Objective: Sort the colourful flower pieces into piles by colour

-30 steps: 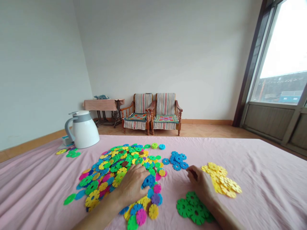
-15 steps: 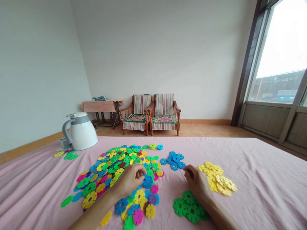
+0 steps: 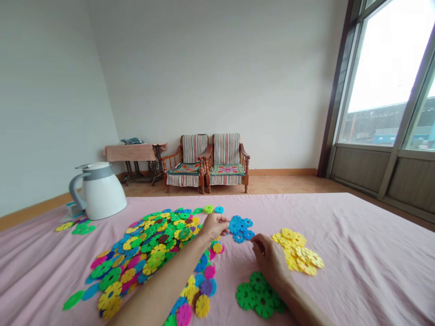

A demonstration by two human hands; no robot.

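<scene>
My left hand (image 3: 216,226) is at the left edge of a small pile of blue notched discs (image 3: 240,227), its fingers closed on a blue disc at the pile's side. My right hand (image 3: 268,253) hovers between the blue pile and a yellow pile (image 3: 296,253), fingers curled together; whatever they hold, if anything, is hidden. Below its wrist sits a green pile (image 3: 260,296), partly covered by the forearm. A large heap of mixed coloured discs (image 3: 159,240) spreads on the left, partly behind my left forearm.
A white and grey jug (image 3: 103,192) stands at the far left of the pink tablecloth (image 3: 367,253), with a few loose discs (image 3: 83,227) before it. Beyond the table are two wooden chairs (image 3: 226,170) and a cloth-covered sewing table (image 3: 131,152).
My left hand has moved from the mixed heap, up and right, to the blue pile. My right hand has stayed about in place. The view has turned slightly right.
</scene>
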